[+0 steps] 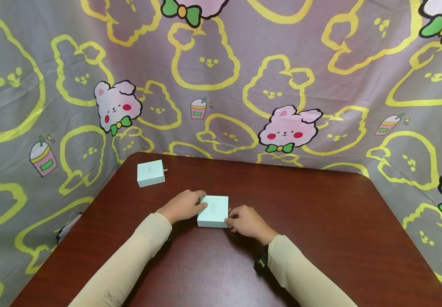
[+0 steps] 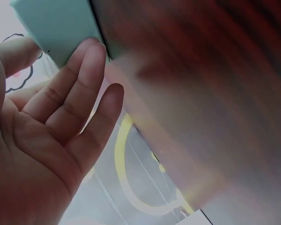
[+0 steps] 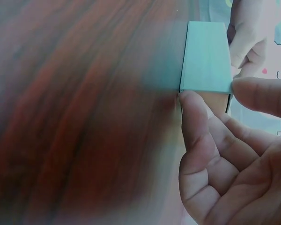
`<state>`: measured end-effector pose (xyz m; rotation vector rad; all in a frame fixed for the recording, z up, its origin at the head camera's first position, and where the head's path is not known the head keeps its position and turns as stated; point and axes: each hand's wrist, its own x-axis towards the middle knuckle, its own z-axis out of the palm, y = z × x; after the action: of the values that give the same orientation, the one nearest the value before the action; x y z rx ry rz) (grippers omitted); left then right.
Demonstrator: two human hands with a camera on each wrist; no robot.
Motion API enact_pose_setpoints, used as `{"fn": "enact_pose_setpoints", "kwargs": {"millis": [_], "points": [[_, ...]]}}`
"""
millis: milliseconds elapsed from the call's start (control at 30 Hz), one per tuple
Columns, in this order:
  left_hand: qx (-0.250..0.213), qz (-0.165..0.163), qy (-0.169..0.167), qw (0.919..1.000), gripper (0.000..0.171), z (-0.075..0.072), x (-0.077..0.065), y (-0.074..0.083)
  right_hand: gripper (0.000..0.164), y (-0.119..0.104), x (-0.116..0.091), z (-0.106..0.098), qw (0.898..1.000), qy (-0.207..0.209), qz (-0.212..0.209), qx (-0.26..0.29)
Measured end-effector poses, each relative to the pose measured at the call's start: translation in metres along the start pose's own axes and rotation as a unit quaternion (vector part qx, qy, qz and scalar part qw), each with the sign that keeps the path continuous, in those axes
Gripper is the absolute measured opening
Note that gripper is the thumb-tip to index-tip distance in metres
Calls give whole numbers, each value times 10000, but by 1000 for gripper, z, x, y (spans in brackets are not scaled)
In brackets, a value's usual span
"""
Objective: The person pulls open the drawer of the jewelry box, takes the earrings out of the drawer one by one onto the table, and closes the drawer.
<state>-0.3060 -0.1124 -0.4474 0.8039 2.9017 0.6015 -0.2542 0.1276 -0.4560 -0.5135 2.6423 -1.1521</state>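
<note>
A flat, pale mint box (image 1: 213,209) with faint lettering on its lid lies near the middle of the table. My left hand (image 1: 182,206) grips its left side, thumb on the lid; in the left wrist view, fingertips (image 2: 99,47) press against the mint box wall (image 2: 61,28). At the opposite side, my right hand (image 1: 248,221) pinches the near right corner. The right wrist view shows the thumb (image 3: 257,91) at one edge of the box (image 3: 207,56) and a curled finger at the other, with a beige strip showing between them at the box's end.
A second pale mint box (image 1: 150,172) with a small tab on its right side sits at the table's back left. The dark reddish-brown table (image 1: 321,213) meets a grey curtain (image 1: 213,85) with cartoon prints behind and at the sides. A black device (image 1: 261,263) is at the right wrist.
</note>
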Motion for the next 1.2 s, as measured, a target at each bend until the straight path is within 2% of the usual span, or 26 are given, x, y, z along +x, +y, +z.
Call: {"fn": "enact_pose_setpoints", "kwargs": {"millis": [267,500,1200], "points": [[-11,68,69,10000,46,0,-3,7,17,1,-8,-1,10000,66,-15,62],[90,105,-65,9999,45,2,-6,11,20,3,-15,-1,10000,-11,-70,70],[35,346,-66,9994,45,10,-12,25,18,8,-34,-5,9998,-79,-196,54]]}}
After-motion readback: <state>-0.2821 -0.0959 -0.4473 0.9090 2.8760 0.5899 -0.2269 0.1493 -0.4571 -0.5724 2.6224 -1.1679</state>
